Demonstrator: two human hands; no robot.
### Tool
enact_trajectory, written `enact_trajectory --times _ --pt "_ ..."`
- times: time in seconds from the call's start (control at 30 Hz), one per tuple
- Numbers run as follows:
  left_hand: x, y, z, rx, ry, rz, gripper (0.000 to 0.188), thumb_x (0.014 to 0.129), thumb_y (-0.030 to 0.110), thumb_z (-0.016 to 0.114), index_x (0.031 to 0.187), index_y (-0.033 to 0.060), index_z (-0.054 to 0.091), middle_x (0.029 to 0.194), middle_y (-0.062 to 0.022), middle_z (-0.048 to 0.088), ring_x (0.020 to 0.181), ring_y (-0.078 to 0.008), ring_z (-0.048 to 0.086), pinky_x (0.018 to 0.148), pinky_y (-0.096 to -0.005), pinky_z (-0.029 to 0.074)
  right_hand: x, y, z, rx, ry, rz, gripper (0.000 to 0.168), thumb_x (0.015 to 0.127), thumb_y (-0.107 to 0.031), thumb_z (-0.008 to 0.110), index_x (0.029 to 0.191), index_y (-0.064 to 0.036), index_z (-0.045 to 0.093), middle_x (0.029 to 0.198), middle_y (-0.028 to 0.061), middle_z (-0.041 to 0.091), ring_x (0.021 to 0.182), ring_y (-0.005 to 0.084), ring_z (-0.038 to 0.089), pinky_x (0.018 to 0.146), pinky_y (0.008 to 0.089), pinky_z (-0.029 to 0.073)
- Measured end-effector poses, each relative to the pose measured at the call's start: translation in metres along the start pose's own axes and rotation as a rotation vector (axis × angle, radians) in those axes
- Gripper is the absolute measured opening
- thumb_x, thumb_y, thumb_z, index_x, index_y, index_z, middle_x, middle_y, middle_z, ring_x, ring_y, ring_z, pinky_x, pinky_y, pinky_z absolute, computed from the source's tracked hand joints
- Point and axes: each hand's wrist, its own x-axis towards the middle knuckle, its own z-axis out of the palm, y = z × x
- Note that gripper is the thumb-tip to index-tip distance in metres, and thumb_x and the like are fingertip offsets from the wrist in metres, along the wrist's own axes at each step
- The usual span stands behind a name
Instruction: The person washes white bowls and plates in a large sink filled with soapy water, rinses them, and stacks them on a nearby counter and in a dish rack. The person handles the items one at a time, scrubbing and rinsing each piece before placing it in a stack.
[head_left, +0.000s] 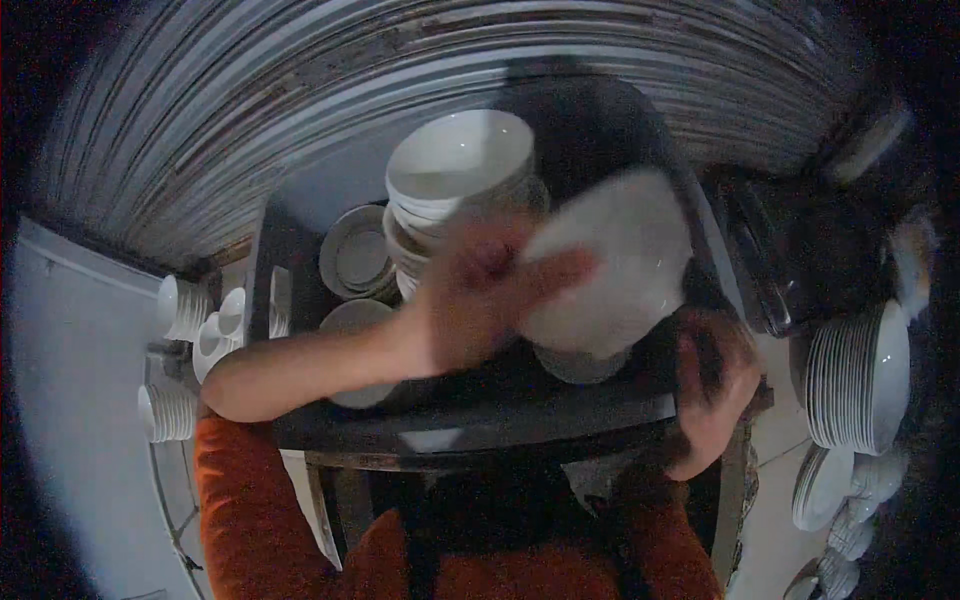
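My left hand (495, 285) is blurred. It reaches across a dark tub, beside a tall stack of white bowls (461, 161), its fingers over the near side of a tilted white dish (622, 262). Whether it grips that dish is unclear. Below and to the right of the dish, my right hand (716, 390) is at the tub's rim with thumb and fingers apart and nothing visible between them. A smaller round dish (581, 365) shows partly under the tilted one. More round dishes (360, 255) lie in the tub left of the stack.
The tub's near edge (510, 427) runs in front of my body. Stacked white plates (855, 382) stand at the right, with smaller stacks below them and a dark container (795, 247) above. White cups or bowls (176, 412) are stacked at the left. Ribbed sheeting (337, 67) lies beyond the tub.
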Motion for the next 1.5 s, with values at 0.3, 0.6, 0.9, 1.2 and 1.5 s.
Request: enact_trajectory --times 0.3,0.6,0.9,1.2,1.5 --pt "0.018 -0.152 0.025 0.915 -0.665 0.473 0.022 0.072 0.006 0.050 0.092 -0.0030 0.050 0.091 -0.0187 0.051 0.085 -0.0308 0.051 0.072 -0.0364 0.044 -0.002 0.006 0.006 0.048 0.085 0.072 0.009 0.064 -0.012 0.061 0.069 -0.008 0.054 0.065 0.0081 0.055 0.060 0.0266 0.052 0.056 0.0333 0.041" --pt "0.039 -0.260 0.042 1.221 -0.950 0.403 0.025 0.073 0.006 0.045 0.096 -0.0021 0.048 0.102 -0.0180 0.047 0.092 -0.0282 0.049 0.084 -0.0366 0.039 -0.001 0.007 0.005 -0.008 0.073 -0.020 0.010 0.066 -0.010 0.060 0.065 -0.003 0.053 0.061 0.0089 0.052 0.053 0.0211 0.048 0.052 0.0301 0.038" --pt "0.077 -0.024 -0.008 1.430 0.176 0.716 0.020 0.073 0.019 0.051 0.081 0.0025 0.058 0.074 -0.0158 0.057 0.072 -0.0308 0.055 0.066 -0.0410 0.043 -0.005 0.014 -0.002 -0.038 0.077 0.013 0.010 0.064 -0.008 0.061 0.068 -0.004 0.053 0.062 0.0082 0.053 0.058 0.0209 0.049 0.054 0.0306 0.039" --pt "0.070 -0.052 -0.073 1.235 0.316 0.305 0.033 0.079 0.032 0.049 0.080 -0.0001 0.057 0.063 -0.0168 0.055 0.060 -0.0285 0.055 0.058 -0.0395 0.041 -0.004 0.009 0.003 0.031 0.100 -0.018 0.009 0.067 -0.006 0.059 0.065 -0.002 0.051 0.062 0.0086 0.051 0.056 0.0201 0.047 0.055 0.0293 0.037" --pt "0.031 0.009 -0.035 -0.356 0.332 0.206 0.026 0.085 0.023 0.042 0.094 0.0010 0.052 0.080 -0.0056 0.058 0.069 -0.0100 0.055 0.063 -0.0239 0.045 -0.010 0.019 0.003 -0.019 0.159 -0.052 0.012 0.066 -0.010 0.061 0.073 -0.005 0.053 0.068 0.0113 0.055 0.060 0.0281 0.052 0.054 0.0352 0.041"
